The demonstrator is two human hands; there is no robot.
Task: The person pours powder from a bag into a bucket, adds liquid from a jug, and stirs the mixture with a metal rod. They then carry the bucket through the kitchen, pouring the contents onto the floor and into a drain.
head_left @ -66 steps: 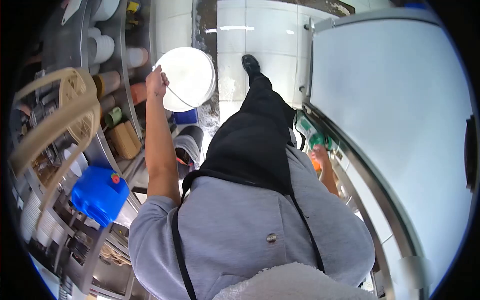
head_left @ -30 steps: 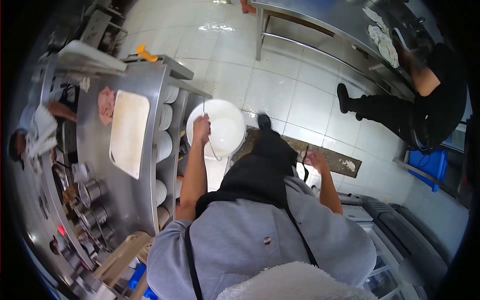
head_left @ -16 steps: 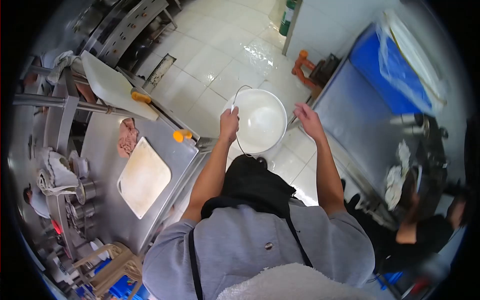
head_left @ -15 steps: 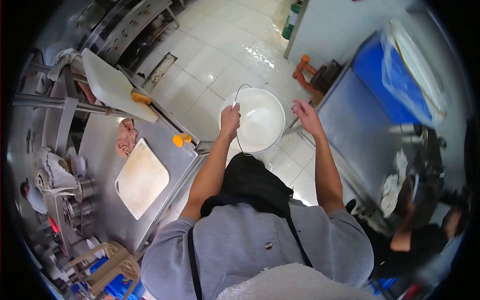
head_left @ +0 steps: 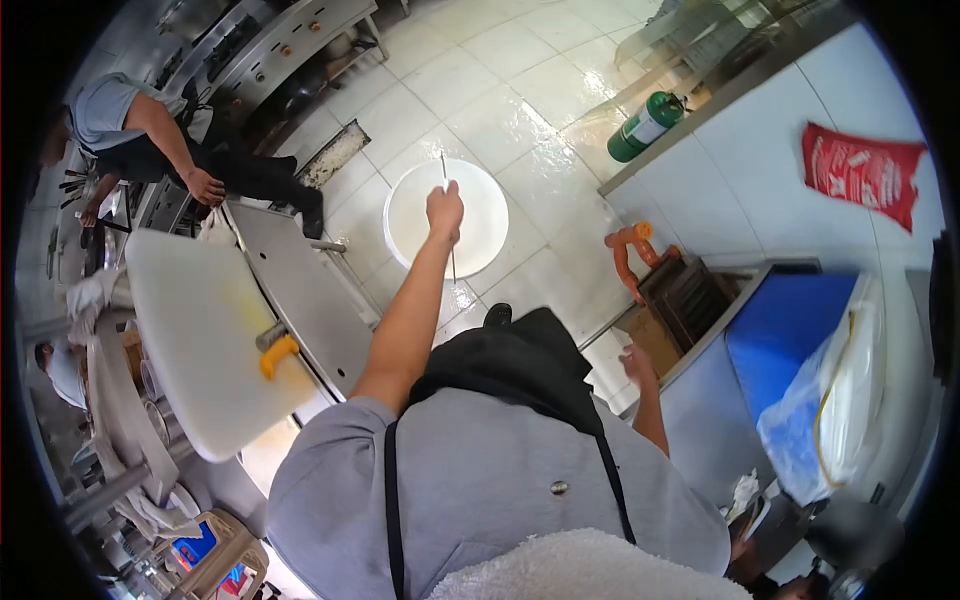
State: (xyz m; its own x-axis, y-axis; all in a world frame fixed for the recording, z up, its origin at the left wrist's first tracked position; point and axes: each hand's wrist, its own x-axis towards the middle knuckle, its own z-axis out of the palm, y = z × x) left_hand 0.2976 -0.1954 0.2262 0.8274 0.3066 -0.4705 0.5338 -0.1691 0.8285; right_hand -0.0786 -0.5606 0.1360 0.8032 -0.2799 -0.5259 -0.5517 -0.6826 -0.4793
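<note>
Carry the white bucket (head_left: 486,228) level, the left hand (head_left: 446,210)'s fingers wrapped round its wire handle (head_left: 454,264); the blurred right hand (head_left: 638,366)'s fingers I cannot tell.

Grey shirt (head_left: 490,480), black apron (head_left: 515,362)
</note>
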